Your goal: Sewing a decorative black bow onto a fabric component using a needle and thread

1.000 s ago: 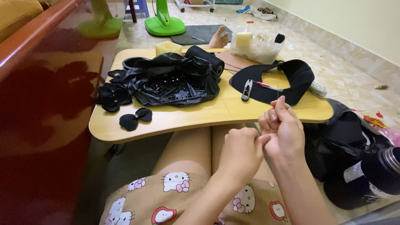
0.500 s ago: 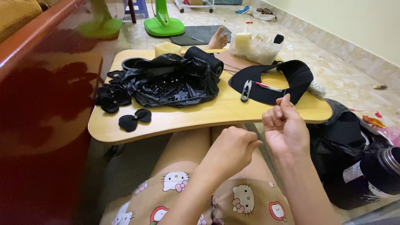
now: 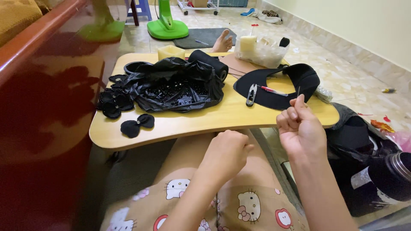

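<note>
The right hand (image 3: 302,128), right of the frame's middle, pinched a thin needle (image 3: 298,91) upright; the left hand (image 3: 227,152), lower middle, was a closed fist, contents hidden. Pulling slowly would keep thread from tangling

Over a low wooden lap table (image 3: 205,122), the right hand (image 3: 301,128) pinches a thin needle (image 3: 298,91) upright between its fingertips while the left hand (image 3: 227,152) is curled shut just below the table edge, with thread snips (image 3: 251,95) lying on a curved black fabric piece (image 3: 291,83) and a black plastic bag of beads (image 3: 175,87) further left.
</note>
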